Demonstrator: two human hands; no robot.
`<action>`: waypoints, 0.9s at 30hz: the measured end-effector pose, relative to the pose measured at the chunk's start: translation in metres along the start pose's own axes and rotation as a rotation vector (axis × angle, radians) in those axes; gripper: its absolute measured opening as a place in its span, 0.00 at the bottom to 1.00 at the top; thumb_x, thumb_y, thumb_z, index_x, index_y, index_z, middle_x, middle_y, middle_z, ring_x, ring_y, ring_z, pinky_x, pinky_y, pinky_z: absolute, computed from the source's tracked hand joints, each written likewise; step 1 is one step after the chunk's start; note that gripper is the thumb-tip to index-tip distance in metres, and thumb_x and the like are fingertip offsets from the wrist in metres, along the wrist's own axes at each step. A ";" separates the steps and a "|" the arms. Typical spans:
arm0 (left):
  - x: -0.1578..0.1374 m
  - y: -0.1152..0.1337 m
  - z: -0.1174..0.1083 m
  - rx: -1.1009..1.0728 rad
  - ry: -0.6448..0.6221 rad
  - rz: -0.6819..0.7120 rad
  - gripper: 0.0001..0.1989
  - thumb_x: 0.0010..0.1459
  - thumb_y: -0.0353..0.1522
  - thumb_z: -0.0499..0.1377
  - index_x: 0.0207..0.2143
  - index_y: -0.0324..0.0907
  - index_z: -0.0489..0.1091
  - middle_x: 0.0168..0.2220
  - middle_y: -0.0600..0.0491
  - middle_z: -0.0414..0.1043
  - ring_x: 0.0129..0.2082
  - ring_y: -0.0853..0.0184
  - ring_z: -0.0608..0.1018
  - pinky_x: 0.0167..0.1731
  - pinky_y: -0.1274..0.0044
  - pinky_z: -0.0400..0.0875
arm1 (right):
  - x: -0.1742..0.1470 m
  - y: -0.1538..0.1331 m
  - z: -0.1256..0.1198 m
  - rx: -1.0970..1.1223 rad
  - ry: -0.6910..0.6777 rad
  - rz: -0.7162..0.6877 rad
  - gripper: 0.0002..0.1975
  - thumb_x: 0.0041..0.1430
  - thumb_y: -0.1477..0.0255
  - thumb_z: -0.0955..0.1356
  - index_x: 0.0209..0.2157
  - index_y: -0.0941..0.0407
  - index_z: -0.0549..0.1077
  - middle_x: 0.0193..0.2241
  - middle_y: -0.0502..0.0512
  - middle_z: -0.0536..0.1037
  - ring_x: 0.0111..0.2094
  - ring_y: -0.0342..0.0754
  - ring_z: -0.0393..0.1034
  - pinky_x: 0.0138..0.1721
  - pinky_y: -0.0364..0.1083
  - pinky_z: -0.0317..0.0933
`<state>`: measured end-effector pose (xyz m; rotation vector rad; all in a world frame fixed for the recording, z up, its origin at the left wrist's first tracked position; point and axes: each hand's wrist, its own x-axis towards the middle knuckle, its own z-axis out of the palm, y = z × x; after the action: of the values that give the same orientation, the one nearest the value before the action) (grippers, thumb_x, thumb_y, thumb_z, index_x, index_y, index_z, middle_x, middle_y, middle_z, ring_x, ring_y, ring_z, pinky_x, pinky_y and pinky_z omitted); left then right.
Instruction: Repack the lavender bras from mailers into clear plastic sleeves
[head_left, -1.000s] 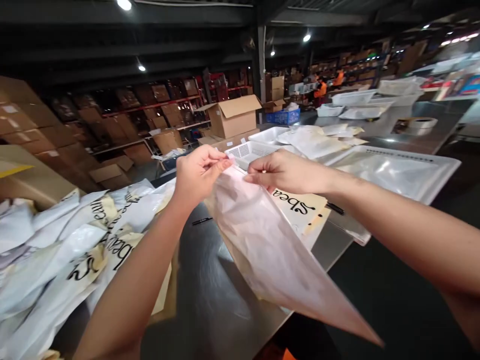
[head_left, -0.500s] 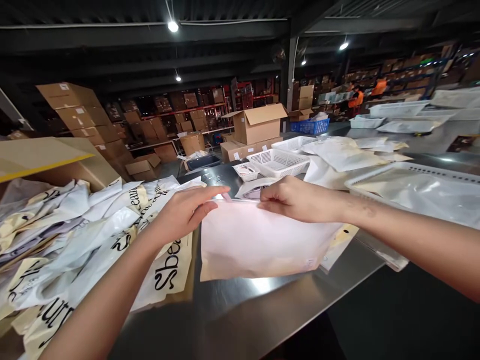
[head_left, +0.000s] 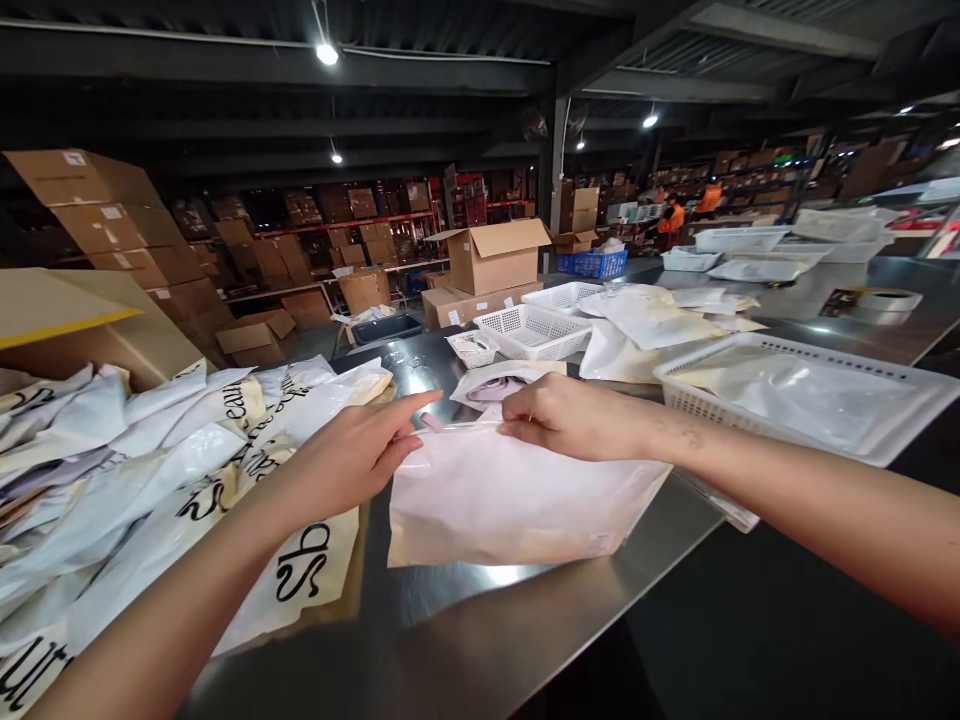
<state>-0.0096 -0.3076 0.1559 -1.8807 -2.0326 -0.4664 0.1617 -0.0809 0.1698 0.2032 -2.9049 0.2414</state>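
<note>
A pale plastic mailing bag (head_left: 517,500) stands nearly upright just above the steel table. My right hand (head_left: 559,412) is closed on its top edge, knuckles up. At the bag's upper left corner, my left hand (head_left: 367,445) pinches the edge with the thumb and curled fingers, its index finger stretched out. A small lilac strip (head_left: 433,423) sticks up at the top edge beside the left fingertips. Behind the bag lies another white bag with folded lilac material (head_left: 495,390) showing at its mouth.
Printed mailing bags (head_left: 202,480) lie heaped at left by an open carton (head_left: 67,310). White perforated baskets (head_left: 532,330) stand at the back; a larger basket (head_left: 825,390) holding bags is at right. The steel table's (head_left: 480,640) front edge runs diagonally. Two people in orange vests (head_left: 673,215) are far off.
The view has turned slightly right, so surroundings shift left. The bag has moved a little left with both hands. My left index finger is now straighter, pointing past the bag's corner.
</note>
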 end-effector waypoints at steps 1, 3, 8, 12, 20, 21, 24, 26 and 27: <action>0.001 0.001 0.001 -0.009 0.028 0.009 0.20 0.66 0.33 0.51 0.60 0.50 0.65 0.41 0.56 0.80 0.38 0.64 0.81 0.33 0.76 0.73 | -0.001 0.000 0.000 0.003 -0.003 0.011 0.13 0.66 0.72 0.64 0.25 0.57 0.70 0.22 0.51 0.73 0.24 0.42 0.63 0.27 0.42 0.49; 0.004 0.003 0.005 -0.034 0.110 0.036 0.15 0.66 0.33 0.52 0.53 0.50 0.72 0.47 0.56 0.79 0.44 0.64 0.81 0.39 0.76 0.74 | -0.002 0.001 0.001 0.010 -0.003 0.026 0.14 0.66 0.72 0.64 0.26 0.57 0.70 0.22 0.51 0.73 0.24 0.42 0.63 0.27 0.42 0.49; 0.009 0.010 0.020 -0.056 0.309 0.055 0.12 0.64 0.32 0.57 0.49 0.47 0.72 0.37 0.57 0.79 0.36 0.68 0.81 0.35 0.79 0.73 | -0.003 0.002 0.001 0.028 0.025 0.003 0.14 0.67 0.71 0.64 0.26 0.58 0.70 0.22 0.51 0.72 0.24 0.42 0.63 0.27 0.43 0.49; 0.007 0.012 0.026 -0.118 0.381 0.033 0.12 0.62 0.30 0.60 0.47 0.45 0.66 0.31 0.60 0.76 0.31 0.71 0.80 0.30 0.82 0.72 | -0.004 0.002 0.000 0.027 0.032 0.005 0.13 0.66 0.73 0.64 0.25 0.58 0.70 0.22 0.51 0.72 0.24 0.41 0.62 0.27 0.43 0.48; 0.005 0.017 0.018 -0.012 0.323 0.203 0.07 0.64 0.26 0.56 0.42 0.44 0.72 0.37 0.57 0.77 0.35 0.73 0.79 0.37 0.84 0.70 | -0.007 0.003 -0.001 0.036 -0.018 0.028 0.14 0.67 0.71 0.64 0.26 0.59 0.70 0.23 0.52 0.72 0.25 0.41 0.63 0.28 0.42 0.49; 0.004 0.017 0.018 -0.017 0.305 0.209 0.07 0.65 0.26 0.56 0.42 0.43 0.72 0.37 0.57 0.77 0.35 0.73 0.78 0.37 0.84 0.70 | -0.006 0.003 0.000 0.033 -0.016 0.024 0.14 0.67 0.71 0.64 0.27 0.59 0.70 0.24 0.52 0.72 0.25 0.41 0.63 0.28 0.42 0.49; 0.002 0.018 0.020 -0.056 0.238 0.223 0.06 0.66 0.27 0.55 0.42 0.43 0.70 0.37 0.57 0.75 0.36 0.73 0.78 0.37 0.84 0.69 | -0.006 0.006 0.001 0.025 0.001 0.003 0.13 0.67 0.72 0.64 0.27 0.59 0.71 0.24 0.52 0.72 0.25 0.41 0.64 0.29 0.42 0.50; 0.000 0.019 0.022 -0.069 0.212 0.201 0.04 0.66 0.29 0.56 0.42 0.44 0.70 0.37 0.58 0.76 0.35 0.74 0.78 0.36 0.84 0.69 | -0.008 0.007 0.001 0.023 0.005 -0.009 0.13 0.67 0.73 0.64 0.27 0.60 0.71 0.24 0.52 0.73 0.26 0.41 0.64 0.29 0.41 0.50; -0.001 0.020 0.023 -0.068 0.207 0.185 0.04 0.66 0.30 0.56 0.41 0.44 0.70 0.36 0.59 0.76 0.34 0.74 0.78 0.35 0.84 0.69 | -0.009 0.006 0.001 0.020 0.001 -0.010 0.12 0.66 0.73 0.64 0.28 0.60 0.72 0.25 0.52 0.73 0.27 0.41 0.64 0.29 0.41 0.50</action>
<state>0.0101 -0.2972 0.1353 -1.9470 -1.7135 -0.6580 0.1688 -0.0742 0.1658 0.2209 -2.9009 0.2690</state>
